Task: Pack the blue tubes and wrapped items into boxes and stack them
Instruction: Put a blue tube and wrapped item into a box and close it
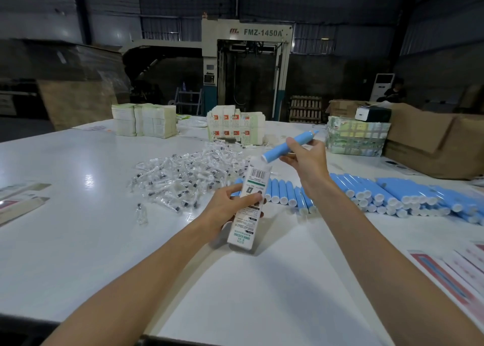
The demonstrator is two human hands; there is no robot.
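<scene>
Your left hand [227,204] curls round the white box [246,227], tilting its top toward your right hand [307,159], which pinches a blue tube [275,151] capped-end-first just above it, seemingly lined up to slide in. More tubes [379,191] lie beside your right forearm; wrapped items [183,178] beyond your left.

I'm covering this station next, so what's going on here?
A person is packing at a white table. The left hand holds a slim white box at a tilt. The right hand holds one blue tube, its flat end close to the box's top and not yet inside. More blue tubes lie in rows to the right, and a heap of clear-wrapped items lies beyond the box.
</scene>
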